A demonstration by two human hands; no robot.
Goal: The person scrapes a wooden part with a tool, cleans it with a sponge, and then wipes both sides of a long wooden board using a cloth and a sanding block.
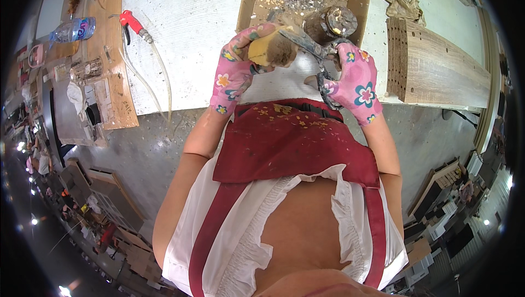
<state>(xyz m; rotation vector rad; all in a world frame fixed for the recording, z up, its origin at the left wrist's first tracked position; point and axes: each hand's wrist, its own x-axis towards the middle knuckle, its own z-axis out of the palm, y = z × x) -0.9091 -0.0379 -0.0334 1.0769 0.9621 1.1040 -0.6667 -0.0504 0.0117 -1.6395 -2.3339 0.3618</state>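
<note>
A: What do we hold? 
B: Our left hand (236, 67) grips a yellow, brown-crusted sponge block (269, 50) above the red apron (290, 138); our right hand (355, 81) closes on grimy metal scissors (311, 48), blades touching it.

Left hand (236, 67) gripping yellow sponge block (272, 49), right hand (355, 81) working scissors (316, 56) on it

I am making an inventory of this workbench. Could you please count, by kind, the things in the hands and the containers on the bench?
Flowered pink gloves: 2, left hand, right hand
Scissors, in the right grip: 1
Yellow-brown block, in the left grip: 1
Stained jar: 1
Plastic water bottle: 1
Red spray nozzle with hose: 1
Total: 7
</note>
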